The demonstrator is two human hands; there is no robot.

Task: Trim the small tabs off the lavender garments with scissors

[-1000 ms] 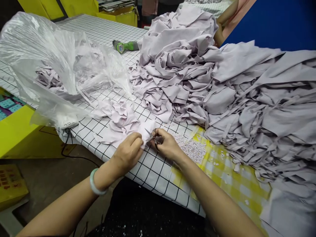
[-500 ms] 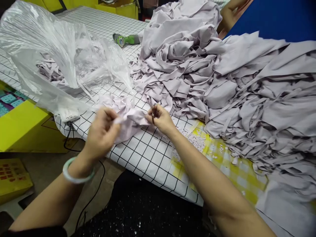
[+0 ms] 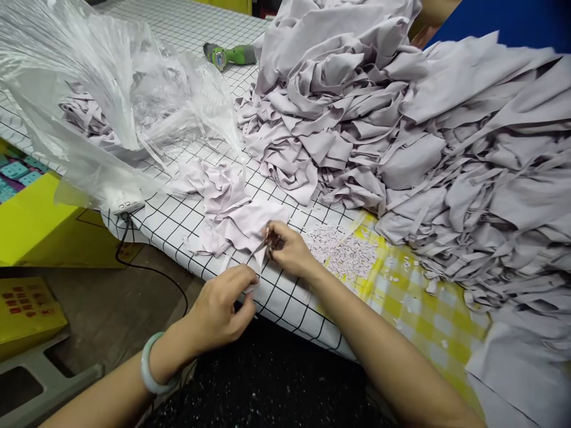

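The table [image 3: 285,297] carries everything, with the grey cloth heap [image 3: 357,119] spread along its right side; if its lower folds were tugged, the upper ones could slide down. Towards the left edge sits the clear plastic bag [image 3: 111,71], and the yellow checked sheet [image 3: 423,321] covers part of the near edge at right. The pale cloth [image 3: 250,223] lies rumpled by the near edge; its bunching could let a cut bite through 2 layers. My left hand [image 3: 223,306] is narrow, fingertips curled just in front of that edge, though I cannot tell whether they pinch anything. My right hand [image 3: 292,252] holds the scissors [image 3: 267,239], tips against the pale cloth; a slip towards my left fingers could nick them. The clippings [image 3: 352,257] lie beside my right forearm, where a careless sweep could scatter them.
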